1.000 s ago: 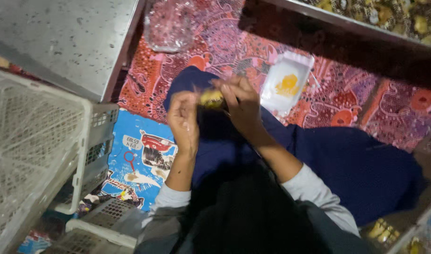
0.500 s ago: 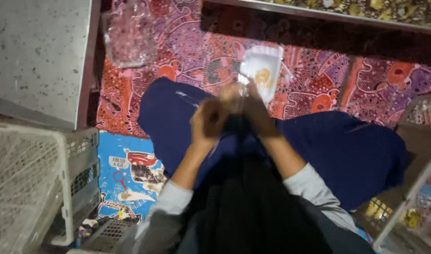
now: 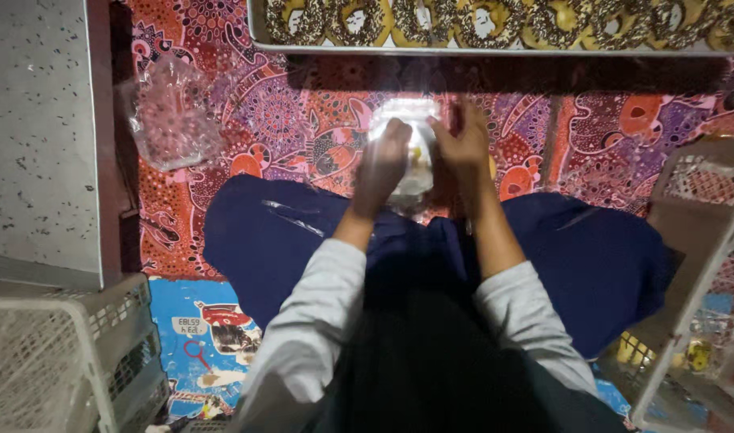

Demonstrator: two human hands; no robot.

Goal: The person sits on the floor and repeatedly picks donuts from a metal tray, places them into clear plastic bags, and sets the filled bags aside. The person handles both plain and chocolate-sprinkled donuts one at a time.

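I see both hands on a clear plastic packet (image 3: 415, 156) with something yellow inside, held just above the patterned red mat (image 3: 303, 120). I take that mat as my landmark. Left hand (image 3: 381, 163) grips the packet's left edge, fingers curled and pressed together around it. Right hand (image 3: 465, 143) holds the right edge, fingers bunched and pinching the plastic; exact fingertip contact is blurred, I cannot tell more. The packet sits between the two hands, over the middle of the mat, just in front of my dark blue lap (image 3: 303, 240).

At the mat's far edge lies a metal tray (image 3: 259, 36) lined with ring doughnuts (image 3: 359, 20) with dark topping. On the mat's left part rests a crumpled clear bag (image 3: 171, 116), well apart from the hands. Left of the mat is a speckled grey surface (image 3: 34, 120). Near the mat's near-left corner stands a white plastic crate (image 3: 58, 353); another white crate (image 3: 695, 265) stands at its right side.
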